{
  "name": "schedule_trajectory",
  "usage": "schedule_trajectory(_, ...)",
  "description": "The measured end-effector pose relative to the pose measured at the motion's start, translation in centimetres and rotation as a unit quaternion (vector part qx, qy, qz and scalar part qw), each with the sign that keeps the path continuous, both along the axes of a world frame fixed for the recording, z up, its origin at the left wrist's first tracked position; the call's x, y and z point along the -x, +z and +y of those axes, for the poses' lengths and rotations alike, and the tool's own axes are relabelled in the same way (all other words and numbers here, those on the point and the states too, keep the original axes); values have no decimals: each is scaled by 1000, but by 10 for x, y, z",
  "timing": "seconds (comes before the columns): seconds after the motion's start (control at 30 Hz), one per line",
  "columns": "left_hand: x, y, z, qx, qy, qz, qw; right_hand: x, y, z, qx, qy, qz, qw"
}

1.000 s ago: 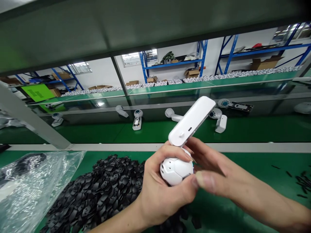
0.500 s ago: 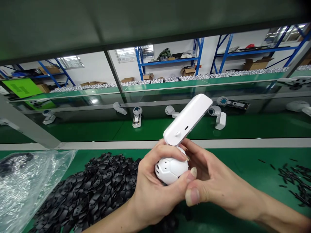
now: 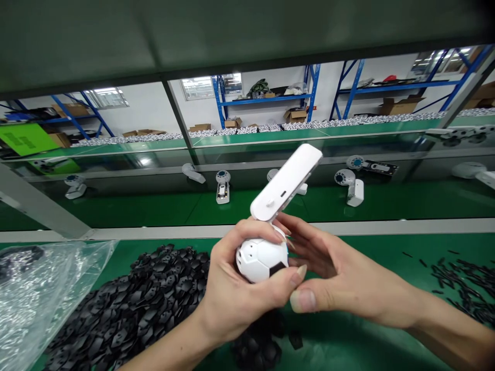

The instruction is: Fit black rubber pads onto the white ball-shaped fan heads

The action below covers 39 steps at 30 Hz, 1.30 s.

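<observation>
A white device has a long flat bar (image 3: 286,180) joined to a round head (image 3: 257,259) panelled like a football, with one black panel showing low on it. My left hand (image 3: 235,293) is closed around the round head, thumb below and fingers over the top. The bar sticks up and to the right above that hand. Close on the right side of the head is my right hand (image 3: 344,275), its fingers apart from its thumb; whether its fingertips touch the head is hidden. Below my hands lie small black panels (image 3: 261,348).
A large heap of black panels (image 3: 135,309) covers the left, beside a clear plastic bag (image 3: 58,293). Thin black strips (image 3: 462,286) lie at right. Beyond the pale rail (image 3: 367,227), several white devices (image 3: 223,186) rest on a green conveyor belt (image 3: 185,206).
My hands and the white device have shifted slightly left in view. My right hand has drawn a little away from the round head, and the black panel on it now shows.
</observation>
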<state>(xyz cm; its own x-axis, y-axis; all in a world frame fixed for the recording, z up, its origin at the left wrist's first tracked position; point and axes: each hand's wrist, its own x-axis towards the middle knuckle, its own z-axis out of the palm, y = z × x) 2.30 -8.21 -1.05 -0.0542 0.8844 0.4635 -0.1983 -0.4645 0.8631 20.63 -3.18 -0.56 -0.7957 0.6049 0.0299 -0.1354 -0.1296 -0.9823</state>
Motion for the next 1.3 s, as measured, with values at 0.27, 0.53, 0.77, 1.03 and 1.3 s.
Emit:
schedule_trajectory(0.27,20,17,15,38,24,-60,997,-11,3,3,-279,33,-355,891)
schedule_trajectory(0.53,30,23,31,172,66,-159,970,-2,-20,-21,-438,111,-481,751)
schedule_trajectory(0.77,32,18,38,189,25,-163,968,-4,-32,-43,-560,88,-455,687)
schedule_trajectory(1.03,37,6,41,243,-73,-137,957,13,-67,-80,-703,-10,-380,601)
schedule_trajectory(1.3,42,2,35,216,-152,-47,963,12,-60,-47,-634,-19,-374,677)
